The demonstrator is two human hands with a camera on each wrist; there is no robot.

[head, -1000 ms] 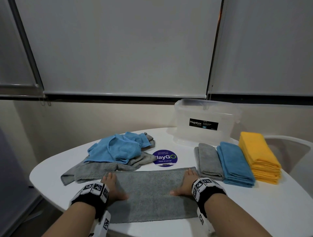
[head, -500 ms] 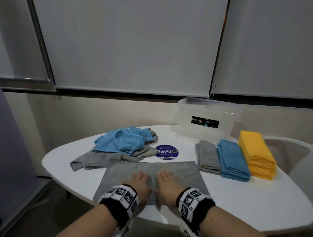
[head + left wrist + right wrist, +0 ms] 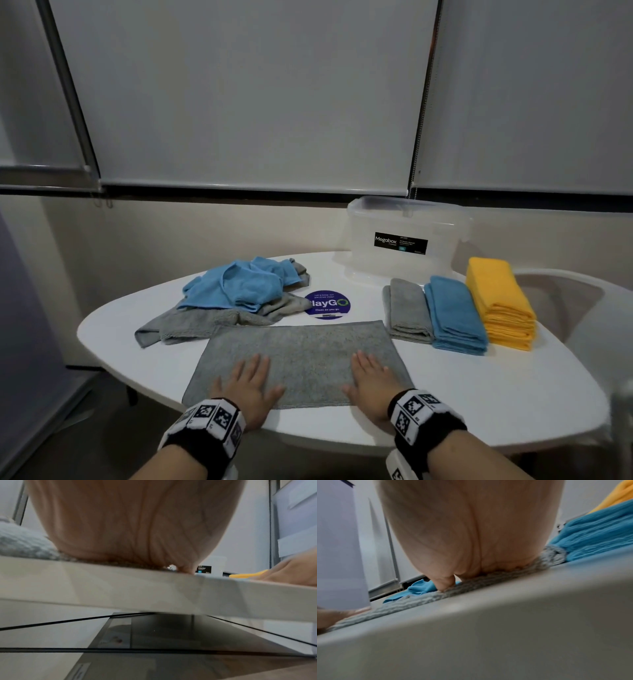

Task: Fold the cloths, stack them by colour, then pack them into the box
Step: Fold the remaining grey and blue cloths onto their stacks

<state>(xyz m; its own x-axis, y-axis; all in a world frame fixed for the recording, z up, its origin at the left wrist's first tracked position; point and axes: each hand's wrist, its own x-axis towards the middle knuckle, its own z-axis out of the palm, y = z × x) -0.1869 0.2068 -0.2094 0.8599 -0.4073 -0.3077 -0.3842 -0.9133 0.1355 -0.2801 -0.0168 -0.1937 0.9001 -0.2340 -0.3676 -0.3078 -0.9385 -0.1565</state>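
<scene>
A grey cloth (image 3: 301, 356), folded to a wide rectangle, lies flat at the table's near edge. My left hand (image 3: 251, 382) presses flat on its left part and my right hand (image 3: 368, 377) on its right part, fingers straight. Both wrist views show only a palm (image 3: 133, 524) (image 3: 471, 527) down on the grey cloth (image 3: 419, 601). A loose heap of blue cloths (image 3: 239, 287) and grey cloths (image 3: 191, 325) lies behind at left. Folded stacks stand at right: grey (image 3: 407, 315), blue (image 3: 455, 315), yellow (image 3: 500, 305). The clear plastic box (image 3: 407, 240) stands behind them.
The white oval table (image 3: 479, 394) has a round purple sticker (image 3: 328, 304) at its middle. A white chair (image 3: 589, 308) stands at the right. Closed roller blinds cover the windows behind. Bare tabletop lies right of my right hand.
My hands were together at the cloth's middle half a second ago; they have slid apart toward its two ends, still flat on it.
</scene>
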